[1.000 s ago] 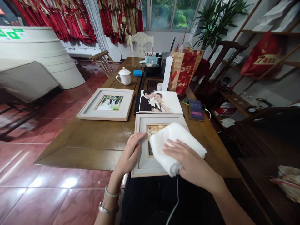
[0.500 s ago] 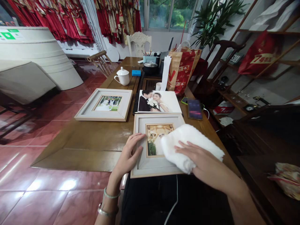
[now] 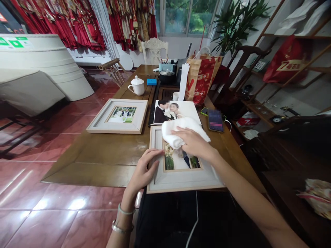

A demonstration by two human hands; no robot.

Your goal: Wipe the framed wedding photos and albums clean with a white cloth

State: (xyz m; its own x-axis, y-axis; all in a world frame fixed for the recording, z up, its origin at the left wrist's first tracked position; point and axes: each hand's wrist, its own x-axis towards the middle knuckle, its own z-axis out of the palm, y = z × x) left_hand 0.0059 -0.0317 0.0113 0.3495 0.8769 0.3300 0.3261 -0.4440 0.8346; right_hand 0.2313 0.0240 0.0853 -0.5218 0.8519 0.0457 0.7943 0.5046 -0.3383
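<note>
Head view: wipe looks about midway, right hand (image 3: 192, 143) gripping bunched white towel (image 3: 178, 129) at far edge of photo frame (image 3: 181, 175) on the surface (image 3: 103, 155), left hand (image 3: 143, 170) splayed flat on frame's left border, near half probably left to do.

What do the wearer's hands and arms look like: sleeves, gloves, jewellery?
No gloves, and no sleeves in view. Left hand: two bangles at the wrist, a thin pale bangle and a silver bangle. Right hand: nothing worn that shows.

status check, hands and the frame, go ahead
Left hand flat on picture frame, left edge. Right hand grips white cloth on frame's far end. Photo print lies just beyond; phone to right.
</note>
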